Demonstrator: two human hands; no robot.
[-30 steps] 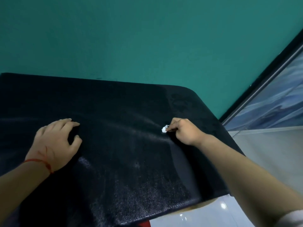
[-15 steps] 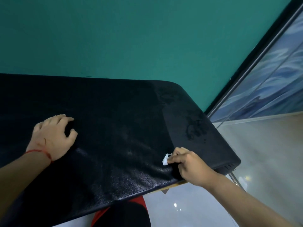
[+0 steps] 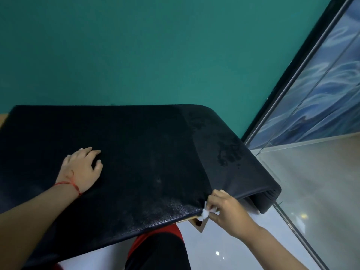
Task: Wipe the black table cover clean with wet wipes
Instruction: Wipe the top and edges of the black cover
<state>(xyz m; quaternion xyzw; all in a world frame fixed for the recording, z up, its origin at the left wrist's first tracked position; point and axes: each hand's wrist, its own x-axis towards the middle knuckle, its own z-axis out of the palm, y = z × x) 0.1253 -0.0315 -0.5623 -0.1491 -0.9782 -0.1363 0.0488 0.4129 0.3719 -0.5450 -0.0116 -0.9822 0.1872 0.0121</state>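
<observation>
The black table cover (image 3: 136, 152) lies over a table and hangs down its right side, where dark wet blotches (image 3: 228, 154) show. My left hand (image 3: 81, 168) rests flat on the cover at the left, fingers spread, a red thread around the wrist. My right hand (image 3: 228, 211) pinches a small crumpled white wet wipe (image 3: 206, 212) right at the cover's near edge, by the front right corner. Most of the wipe is hidden by my fingers.
A teal wall (image 3: 155, 55) stands behind the table. A dark-framed glass panel (image 3: 321, 84) runs along the right. Under the cover's near edge a wooden table corner (image 3: 200, 226) sticks out. My legs in dark and red clothing (image 3: 155, 250) are below, above a glossy pale floor (image 3: 311, 191).
My right hand has drawn the wipe across the cover toward me, from its middle right to the near edge. The left hand has stayed pressed on the cover.
</observation>
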